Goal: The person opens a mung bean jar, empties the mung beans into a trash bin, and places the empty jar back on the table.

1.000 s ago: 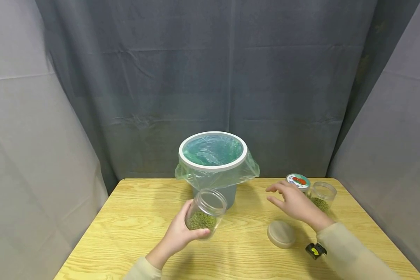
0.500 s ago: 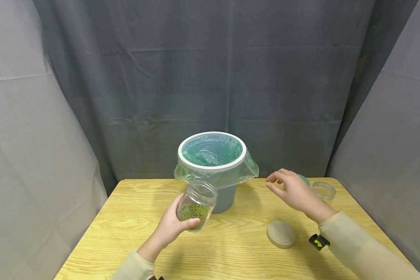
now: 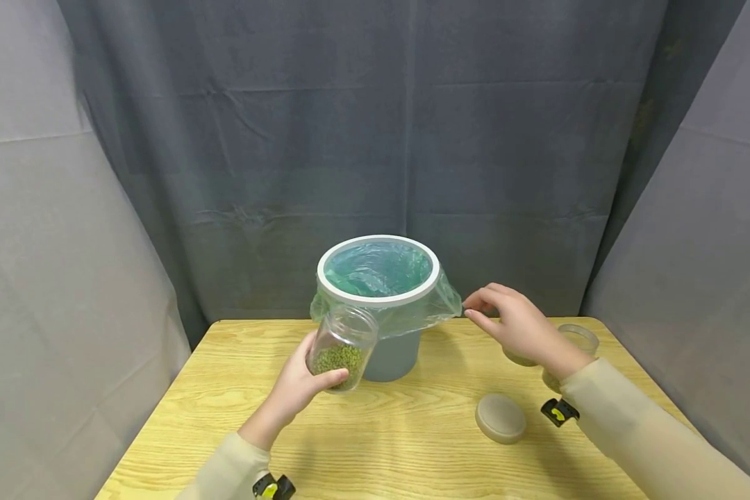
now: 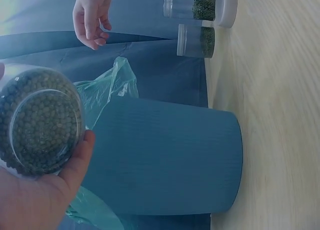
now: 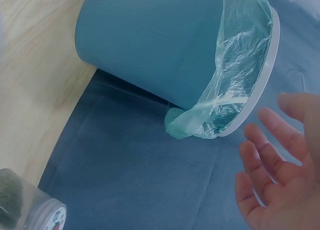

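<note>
My left hand (image 3: 296, 378) grips a clear jar (image 3: 344, 351) without a lid, partly filled with small green beans (image 3: 339, 361) that look like mung beans. The jar is tilted slightly to the right, in front of a grey-blue bin (image 3: 394, 357). Through its base the beans show in the left wrist view. A green plastic bag (image 3: 375, 267) lines the bin, folded over beneath a white rim ring (image 3: 436, 271). My right hand (image 3: 515, 323) hovers right of the bin near the bag's edge. Its fingers are loosely bent and hold nothing; the right wrist view shows them apart from the bag.
A round lid (image 3: 501, 418) lies on the wooden table (image 3: 400, 458), right of centre. Two more jars of green beans stand at the back right: an open jar (image 3: 580, 338) and a lidded jar (image 5: 30, 205), largely behind my right hand in the head view. Grey curtains (image 3: 506, 173) surround the table.
My left hand has brought the bean jar up and to the left, closer to the bin's front. My right hand has risen and shifted left toward the bag's edge.
</note>
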`<state>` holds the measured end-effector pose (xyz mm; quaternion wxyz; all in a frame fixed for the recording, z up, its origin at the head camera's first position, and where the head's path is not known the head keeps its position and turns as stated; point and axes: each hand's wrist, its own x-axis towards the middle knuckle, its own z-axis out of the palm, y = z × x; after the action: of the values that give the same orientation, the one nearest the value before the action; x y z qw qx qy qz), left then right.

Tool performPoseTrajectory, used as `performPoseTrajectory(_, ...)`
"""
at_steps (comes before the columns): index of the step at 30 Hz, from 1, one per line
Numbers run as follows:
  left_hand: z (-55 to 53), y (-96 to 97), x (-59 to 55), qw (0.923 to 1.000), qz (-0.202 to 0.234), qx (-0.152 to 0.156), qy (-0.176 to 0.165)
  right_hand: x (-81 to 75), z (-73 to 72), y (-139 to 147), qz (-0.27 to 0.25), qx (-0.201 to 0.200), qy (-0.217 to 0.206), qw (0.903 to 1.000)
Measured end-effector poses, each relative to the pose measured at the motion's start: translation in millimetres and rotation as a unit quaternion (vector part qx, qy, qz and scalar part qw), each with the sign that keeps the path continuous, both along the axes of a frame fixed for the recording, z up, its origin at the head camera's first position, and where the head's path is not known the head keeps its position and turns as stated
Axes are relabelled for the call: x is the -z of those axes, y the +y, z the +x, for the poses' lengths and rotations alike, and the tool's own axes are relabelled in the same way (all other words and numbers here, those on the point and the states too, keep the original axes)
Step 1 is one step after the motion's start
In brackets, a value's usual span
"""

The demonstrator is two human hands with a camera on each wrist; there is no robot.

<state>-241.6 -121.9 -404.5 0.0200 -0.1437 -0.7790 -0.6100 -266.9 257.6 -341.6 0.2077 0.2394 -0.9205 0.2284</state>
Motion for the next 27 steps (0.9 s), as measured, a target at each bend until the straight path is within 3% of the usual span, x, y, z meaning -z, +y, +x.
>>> performPoseTrajectory(8, -8.5, -2.6, -3.1, 0.9998, -0.001, -0.013, -0.011, -9.2, -4.0, -8.0, 0.010, 0.001, -0.007, 0.9999)
performPoseTrajectory(14, -15.0, -5.3, -8.2, 1.0000, 0.004, 0.000, -0.003, -16.8, -8.6, -12.2, 0.010, 0.002, -0.016, 0.9998)
performPoseTrajectory(27, -22.8, -13.5, -19.6, 0.9997, -0.022, -0.008, -0.006, -37.4, -22.1, -21.2, 0.026, -0.003, -0.017, 0.9995)
